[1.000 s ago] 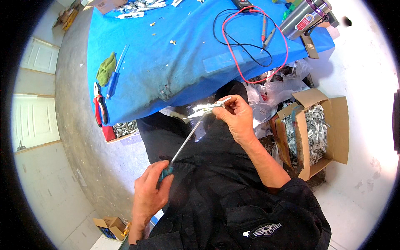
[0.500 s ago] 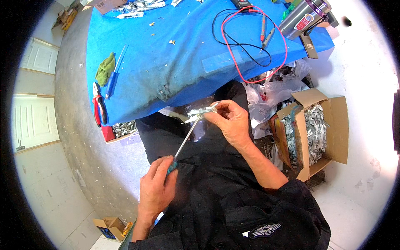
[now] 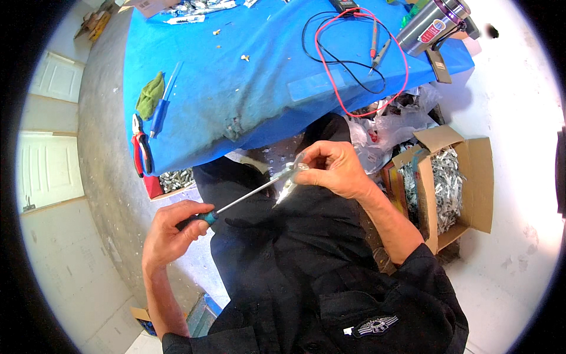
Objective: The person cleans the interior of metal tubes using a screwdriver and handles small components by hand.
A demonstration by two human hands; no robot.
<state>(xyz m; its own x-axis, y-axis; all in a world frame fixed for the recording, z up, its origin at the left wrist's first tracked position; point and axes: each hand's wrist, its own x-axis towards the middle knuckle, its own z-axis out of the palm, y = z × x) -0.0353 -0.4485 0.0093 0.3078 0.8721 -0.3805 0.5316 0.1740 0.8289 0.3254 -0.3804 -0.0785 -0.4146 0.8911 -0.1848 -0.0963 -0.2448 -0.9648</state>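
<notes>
Over my lap, my left hand (image 3: 177,231) is closed round the dark teal handle of a screwdriver (image 3: 250,193). Its metal shaft slants up to the right, and the tip meets a small whitish, shiny part (image 3: 287,190). That part is pinched between the thumb and fingers of my right hand (image 3: 331,170). Glare and blur hide what kind of part it is, and exactly where the tip touches cannot be made out.
Ahead stands a blue-covered table (image 3: 265,65) with red-handled pliers (image 3: 140,147), a blue screwdriver (image 3: 159,112), a green cloth (image 3: 150,95), multimeter leads (image 3: 372,53) and a steel flask (image 3: 429,29). An open cardboard box (image 3: 477,183) of silvery pieces sits at right.
My left hand has swung left and slightly up, so the screwdriver lies flatter. The whitish part has turned in my right hand and now points down to the left.
</notes>
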